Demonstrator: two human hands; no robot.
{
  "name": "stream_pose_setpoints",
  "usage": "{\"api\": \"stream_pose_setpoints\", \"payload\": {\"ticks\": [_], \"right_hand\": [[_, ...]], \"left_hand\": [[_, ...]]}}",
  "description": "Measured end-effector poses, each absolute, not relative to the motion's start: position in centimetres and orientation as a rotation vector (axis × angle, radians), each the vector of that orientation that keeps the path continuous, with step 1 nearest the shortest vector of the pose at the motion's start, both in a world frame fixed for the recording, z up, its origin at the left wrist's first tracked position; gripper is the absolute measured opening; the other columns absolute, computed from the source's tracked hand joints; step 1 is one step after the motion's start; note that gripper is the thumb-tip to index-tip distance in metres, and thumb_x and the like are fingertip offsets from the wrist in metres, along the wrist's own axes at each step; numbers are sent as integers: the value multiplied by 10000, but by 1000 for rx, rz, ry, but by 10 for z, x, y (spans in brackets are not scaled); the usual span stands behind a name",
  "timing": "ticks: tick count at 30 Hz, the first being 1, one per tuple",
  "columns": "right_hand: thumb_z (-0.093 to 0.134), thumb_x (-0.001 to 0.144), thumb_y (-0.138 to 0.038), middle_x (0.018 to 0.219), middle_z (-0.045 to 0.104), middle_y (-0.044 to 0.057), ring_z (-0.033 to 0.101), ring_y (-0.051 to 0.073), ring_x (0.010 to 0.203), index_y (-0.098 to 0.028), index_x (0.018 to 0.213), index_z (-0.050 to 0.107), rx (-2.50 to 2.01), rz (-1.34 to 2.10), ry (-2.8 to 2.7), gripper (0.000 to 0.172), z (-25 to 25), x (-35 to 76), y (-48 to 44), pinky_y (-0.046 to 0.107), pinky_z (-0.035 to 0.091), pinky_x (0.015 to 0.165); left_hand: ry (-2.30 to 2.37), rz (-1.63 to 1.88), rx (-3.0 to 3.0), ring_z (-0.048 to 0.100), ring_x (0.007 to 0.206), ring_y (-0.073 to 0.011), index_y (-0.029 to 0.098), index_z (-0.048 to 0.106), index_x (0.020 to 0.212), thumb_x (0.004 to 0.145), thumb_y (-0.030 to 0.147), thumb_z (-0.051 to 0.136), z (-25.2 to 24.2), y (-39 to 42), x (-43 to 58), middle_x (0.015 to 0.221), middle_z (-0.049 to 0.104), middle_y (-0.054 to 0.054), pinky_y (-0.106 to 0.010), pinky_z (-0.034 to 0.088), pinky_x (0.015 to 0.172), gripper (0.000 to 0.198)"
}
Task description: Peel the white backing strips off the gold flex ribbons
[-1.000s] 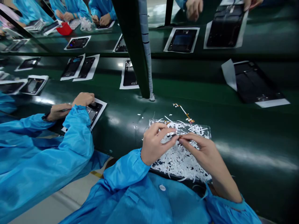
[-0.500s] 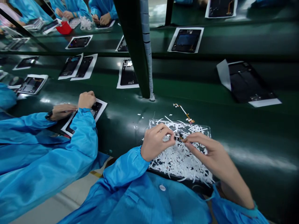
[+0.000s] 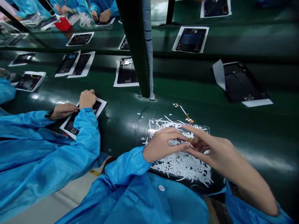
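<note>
A small amber flex cable [image 3: 191,141], mostly hidden by fingers, is between my two hands above a clear plastic tray [image 3: 207,128] heaped with white paper strips [image 3: 184,166]. My left hand [image 3: 164,143] pinches at the cable with thumb and forefinger. Around the cable's other side is my right hand [image 3: 209,144], its forefinger raised and stretched out while the thumb and curled fingers stay at the cable. Just beyond the tray, a longer white and orange flex cable [image 3: 183,112] lies on the green work surface.
To the left, a co-worker's hands [image 3: 87,99] work over a dark tablet panel [image 3: 72,126] on white paper. More panels, such as one far right [image 3: 244,82], lie on the green surface [image 3: 187,73]. A dark post [image 3: 134,46] with a grey wrapped cable rises ahead.
My left hand has moved right to meet my right hand, and the small flex cable has shifted right. My right forefinger has lifted away from the thumb. Several panels beyond have shifted slightly.
</note>
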State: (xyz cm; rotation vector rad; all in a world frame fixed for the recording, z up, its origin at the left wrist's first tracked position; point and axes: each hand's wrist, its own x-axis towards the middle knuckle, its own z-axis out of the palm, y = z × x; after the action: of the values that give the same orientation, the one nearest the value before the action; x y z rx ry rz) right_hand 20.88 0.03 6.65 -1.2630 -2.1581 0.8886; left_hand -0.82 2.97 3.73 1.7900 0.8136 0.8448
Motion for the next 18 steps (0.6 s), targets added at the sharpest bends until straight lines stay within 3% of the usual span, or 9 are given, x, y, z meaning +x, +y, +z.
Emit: {"api": "stream_pose_setpoints", "payload": {"ticks": [7,12,18], "right_hand": [[562,1005,-276,1037,740,37,733,194,878,-304,1445,508,-1307,642,-2158,444,66,201,0,302,618,715],[566,995,-224,1042,724,37,716,183,904,-271,1455,476,-1330,596,-2196,471,68,198,-2,298,603,769],[576,990,-217,1054,710,56,697,172,901,-218,1383,518,-1315,481,-2197,397,62,194,1,298,579,787]], "left_hand": [[975,850,1698,630,828,-150,189,672,890,871,185,679,34,31,-12,862,673,-13,-279,498,701,21],[994,832,1702,660,869,-159,214,661,1111,862,241,719,33,30,-11,994,711,-31,-296,515,739,257],[995,905,1826,659,892,-171,190,713,986,910,228,665,29,31,-7,948,696,-46,-322,566,791,98]]}}
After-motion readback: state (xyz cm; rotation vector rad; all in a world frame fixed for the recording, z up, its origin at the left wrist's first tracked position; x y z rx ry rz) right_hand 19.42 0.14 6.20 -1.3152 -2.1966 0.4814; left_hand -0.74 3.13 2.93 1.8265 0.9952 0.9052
